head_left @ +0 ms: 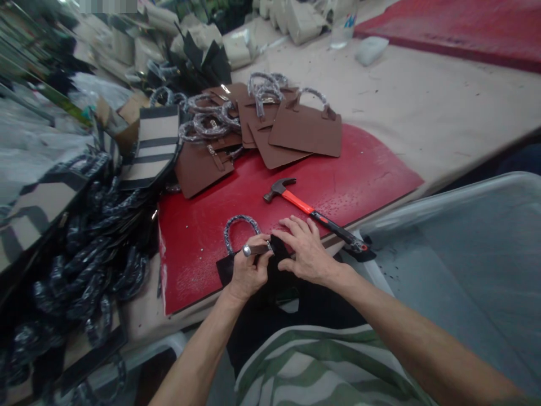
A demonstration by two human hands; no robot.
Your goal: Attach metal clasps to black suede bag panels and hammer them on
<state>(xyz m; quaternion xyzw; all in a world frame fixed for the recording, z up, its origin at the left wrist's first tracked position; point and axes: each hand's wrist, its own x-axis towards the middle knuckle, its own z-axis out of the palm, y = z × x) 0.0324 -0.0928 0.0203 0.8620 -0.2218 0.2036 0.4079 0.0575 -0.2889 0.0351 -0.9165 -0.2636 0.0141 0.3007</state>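
My left hand (249, 273) is closed around a short tool with a brown handle (258, 249) and a rounded silver end; its exact kind is unclear. Under that hand lies a black bag panel (225, 269) with a plastic-wrapped loop handle (240, 219), at the near edge of the red board (190, 282). My right hand (306, 251) has its fingers spread, with the fingertips at the black material (279, 254) beside the tool. A claw hammer (304, 206) with an orange and black handle rests on the board just beyond my right hand.
Brown bag panels (305, 132) with wrapped handles are piled across the board's far side. Black and striped bag pieces (156, 141) heap up on the left. A grey plastic bin (460, 254) stands at the right, and a clear bottle (343, 25) on the far table.
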